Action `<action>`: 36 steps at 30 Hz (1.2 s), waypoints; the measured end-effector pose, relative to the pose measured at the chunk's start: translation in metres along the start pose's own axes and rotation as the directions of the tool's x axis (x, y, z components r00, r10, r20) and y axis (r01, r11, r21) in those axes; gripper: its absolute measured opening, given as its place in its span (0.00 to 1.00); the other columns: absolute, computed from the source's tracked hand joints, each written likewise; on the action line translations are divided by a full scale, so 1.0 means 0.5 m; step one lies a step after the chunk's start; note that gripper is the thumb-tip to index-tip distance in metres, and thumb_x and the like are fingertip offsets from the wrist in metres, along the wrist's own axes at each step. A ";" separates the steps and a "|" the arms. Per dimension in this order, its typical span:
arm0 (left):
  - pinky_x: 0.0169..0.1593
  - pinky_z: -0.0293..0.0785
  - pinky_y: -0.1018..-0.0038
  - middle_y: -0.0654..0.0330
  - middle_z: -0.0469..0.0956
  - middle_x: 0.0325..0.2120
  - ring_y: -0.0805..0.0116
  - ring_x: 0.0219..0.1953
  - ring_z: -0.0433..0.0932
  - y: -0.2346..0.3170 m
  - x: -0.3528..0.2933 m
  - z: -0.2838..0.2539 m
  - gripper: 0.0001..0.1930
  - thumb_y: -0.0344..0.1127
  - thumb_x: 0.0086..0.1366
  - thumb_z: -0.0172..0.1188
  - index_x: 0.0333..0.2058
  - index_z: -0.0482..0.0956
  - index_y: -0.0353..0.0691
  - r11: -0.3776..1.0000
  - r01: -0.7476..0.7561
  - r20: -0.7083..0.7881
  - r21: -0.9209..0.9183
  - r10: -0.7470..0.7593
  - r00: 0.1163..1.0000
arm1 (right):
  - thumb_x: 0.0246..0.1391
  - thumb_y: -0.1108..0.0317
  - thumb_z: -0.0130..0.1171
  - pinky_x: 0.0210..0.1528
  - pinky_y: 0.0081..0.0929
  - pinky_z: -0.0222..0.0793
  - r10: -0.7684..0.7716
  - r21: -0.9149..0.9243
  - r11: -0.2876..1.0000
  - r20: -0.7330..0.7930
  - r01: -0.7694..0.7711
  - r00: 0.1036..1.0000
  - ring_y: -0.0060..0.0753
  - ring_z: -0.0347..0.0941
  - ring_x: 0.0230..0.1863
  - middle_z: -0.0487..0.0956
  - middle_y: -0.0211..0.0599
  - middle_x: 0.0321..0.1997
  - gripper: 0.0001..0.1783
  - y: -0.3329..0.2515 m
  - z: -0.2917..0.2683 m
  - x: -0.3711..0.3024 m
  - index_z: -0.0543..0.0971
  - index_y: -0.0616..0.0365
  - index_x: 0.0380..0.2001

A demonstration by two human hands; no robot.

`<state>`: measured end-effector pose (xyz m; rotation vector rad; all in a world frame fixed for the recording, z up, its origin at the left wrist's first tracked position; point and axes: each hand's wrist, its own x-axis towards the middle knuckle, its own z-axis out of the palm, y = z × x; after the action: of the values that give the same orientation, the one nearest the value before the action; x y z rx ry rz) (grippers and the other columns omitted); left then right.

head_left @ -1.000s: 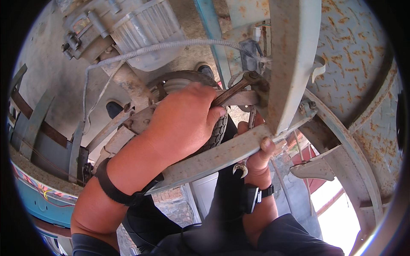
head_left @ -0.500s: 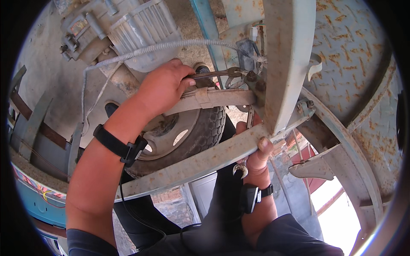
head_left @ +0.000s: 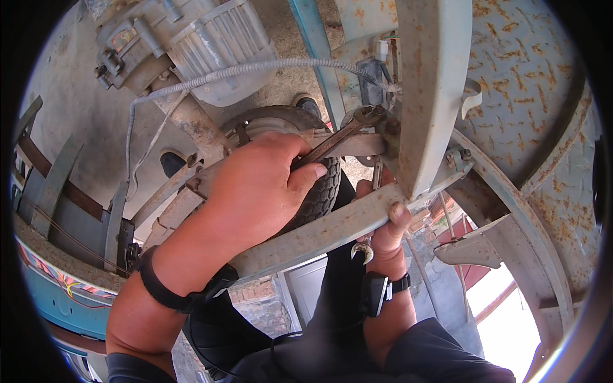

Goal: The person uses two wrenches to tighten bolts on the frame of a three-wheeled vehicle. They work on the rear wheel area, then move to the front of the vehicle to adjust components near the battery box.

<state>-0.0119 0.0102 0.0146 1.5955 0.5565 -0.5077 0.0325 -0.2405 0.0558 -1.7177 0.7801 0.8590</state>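
My left hand [head_left: 268, 182] is closed on the handle of a dark metal wrench [head_left: 336, 138], thumb along the near side. This wrench slants away to the right, its head at a rusty bolt [head_left: 378, 111] beside the upright beam; I cannot tell how fully it seats. Under the pale rail [head_left: 319, 228], my right hand [head_left: 387, 239] is closed round a second wrench [head_left: 362, 253], its thumb pressed on the rail's edge. One shiny end of that wrench shows below the rail, while its shaft rises above it towards the leaf spring [head_left: 359, 145]. The rail hides the middle.
A rusty pale beam [head_left: 429, 96] stands right of the bolt. Behind my left hand is a tyre [head_left: 319, 198], and farther off a finned metal motor housing [head_left: 223, 54]. A grey corrugated cable [head_left: 255, 67] crosses above. Rusty tread plate [head_left: 517, 96] fills the right side.
My left hand has come nearer and to the right, swinging its wrench from almost level to a slant, with the head now at the bolt. My right hand has hardly moved.
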 end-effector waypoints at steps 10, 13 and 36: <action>0.42 0.77 0.52 0.43 0.79 0.33 0.40 0.37 0.80 0.058 0.000 0.024 0.14 0.38 0.64 0.66 0.35 0.78 0.30 0.997 0.000 0.038 0.072 -0.002 0.999 | 0.34 0.30 0.70 0.27 0.28 0.63 0.048 0.083 0.995 -0.002 -0.047 0.999 0.26 0.67 0.26 0.69 0.30 0.35 0.58 -0.002 -0.002 -0.008 0.67 0.51 0.65; 0.43 0.77 0.52 0.43 0.79 0.33 0.41 0.38 0.81 0.053 0.004 0.020 0.14 0.37 0.64 0.65 0.35 0.78 0.30 0.998 -0.023 0.038 0.061 0.021 0.999 | 0.31 0.32 0.74 0.46 0.35 0.72 0.101 0.099 0.990 0.003 -0.101 0.995 0.34 0.74 0.42 0.72 0.31 0.48 0.59 -0.010 -0.012 -0.011 0.67 0.48 0.67; 0.53 0.74 0.61 0.51 0.80 0.43 0.50 0.47 0.78 -0.173 0.150 0.036 0.12 0.30 0.69 0.62 0.49 0.81 0.36 0.994 -0.106 0.052 -0.004 0.106 0.993 | 0.32 0.28 0.69 0.16 0.25 0.65 0.010 0.057 0.998 -0.013 -0.009 1.000 0.26 0.69 0.18 0.74 0.33 0.30 0.62 0.008 -0.009 -0.001 0.65 0.45 0.70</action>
<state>-0.0071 0.0031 -0.1010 1.5967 0.4304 -0.4677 0.0296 -0.2457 0.0552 -1.6719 0.8153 0.8248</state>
